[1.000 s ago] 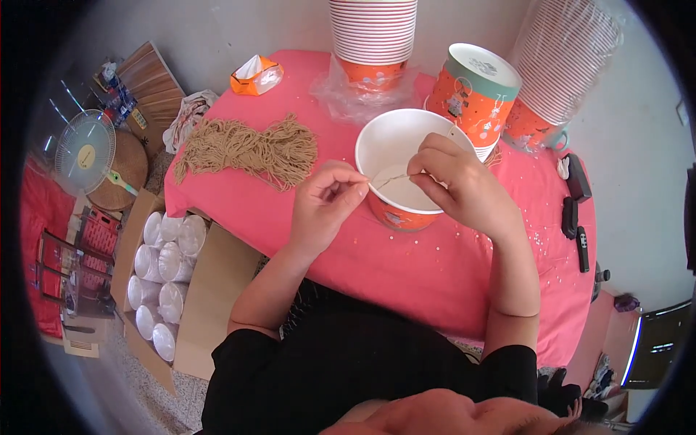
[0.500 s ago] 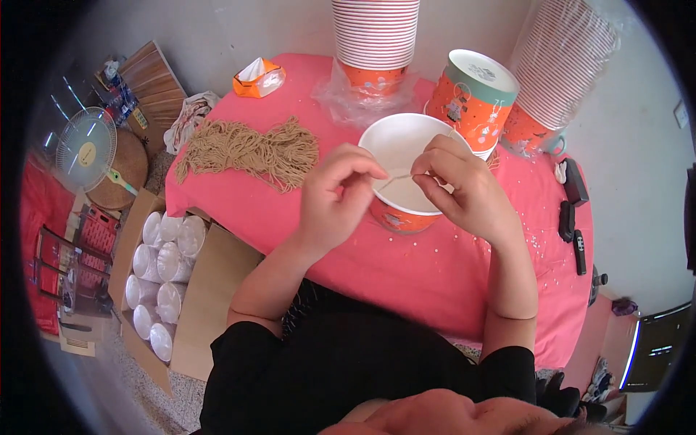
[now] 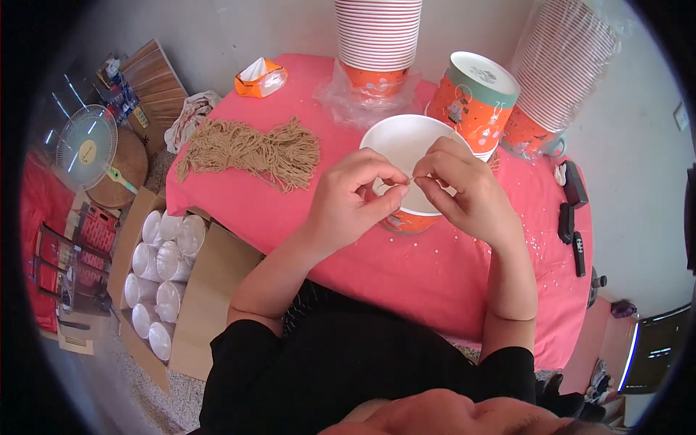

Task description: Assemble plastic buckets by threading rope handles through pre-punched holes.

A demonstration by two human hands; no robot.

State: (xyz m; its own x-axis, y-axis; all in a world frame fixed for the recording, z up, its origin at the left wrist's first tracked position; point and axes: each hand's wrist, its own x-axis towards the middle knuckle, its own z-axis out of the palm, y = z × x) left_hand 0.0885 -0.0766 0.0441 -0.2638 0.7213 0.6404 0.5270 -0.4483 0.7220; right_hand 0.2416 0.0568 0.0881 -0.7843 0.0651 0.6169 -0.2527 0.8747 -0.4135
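The thin cord (image 3: 412, 180), mostly hidden, sits above the mouth of the upright orange paper bucket (image 3: 411, 223). The left hand (image 3: 349, 194) and the right hand (image 3: 467, 187) each pinch it between thumb and finger, their tips almost meeting.

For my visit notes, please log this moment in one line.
left hand: pinching; right hand: pinching; thin strand: between them; paper tub: mouth up
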